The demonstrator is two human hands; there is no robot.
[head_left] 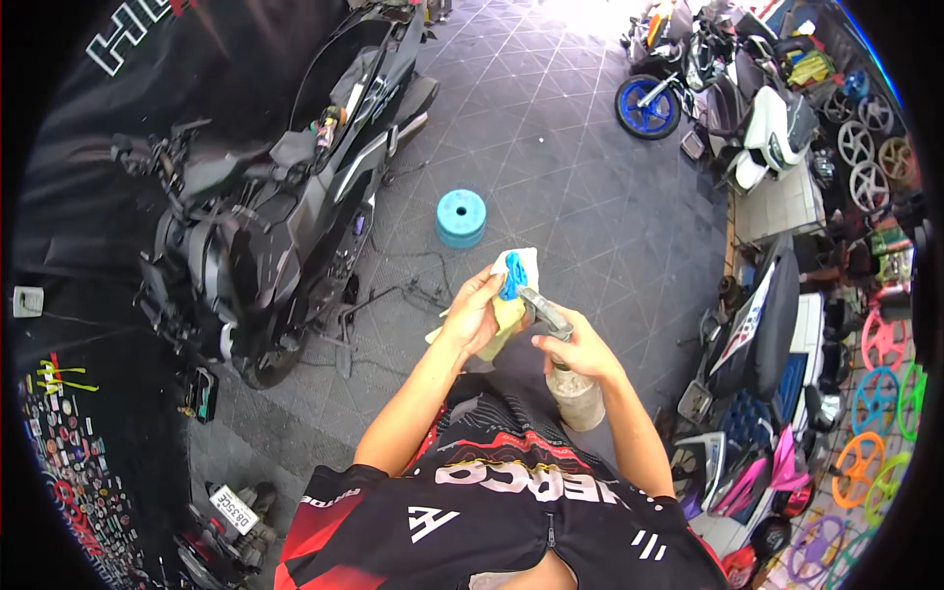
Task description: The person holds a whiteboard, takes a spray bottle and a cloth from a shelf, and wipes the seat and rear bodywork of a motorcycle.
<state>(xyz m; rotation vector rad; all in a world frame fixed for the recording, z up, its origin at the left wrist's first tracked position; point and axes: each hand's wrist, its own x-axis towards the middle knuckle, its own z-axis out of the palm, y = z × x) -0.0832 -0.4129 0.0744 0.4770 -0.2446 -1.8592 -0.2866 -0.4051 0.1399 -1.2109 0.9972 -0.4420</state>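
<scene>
My left hand (474, 313) is closed on a pale yellow and white cloth (507, 320), held out in front of my chest. Against the cloth's upper part lies a shiny bright blue piece (514, 276); its exact kind I cannot make out. A grimy spray bottle (577, 401) is gripped upright in my right hand (582, 344), fingers around its neck and trigger. Its grey nozzle points at the blue piece from close by. Whether the trigger is squeezed cannot be seen.
A round blue stool (462, 236) stands on the tiled floor ahead. On the left is a dark scooter (265, 226) with bodywork open. Along the right are parked motorcycles (728, 108), a loose seat (767, 315) and several coloured wheel rims (857, 470).
</scene>
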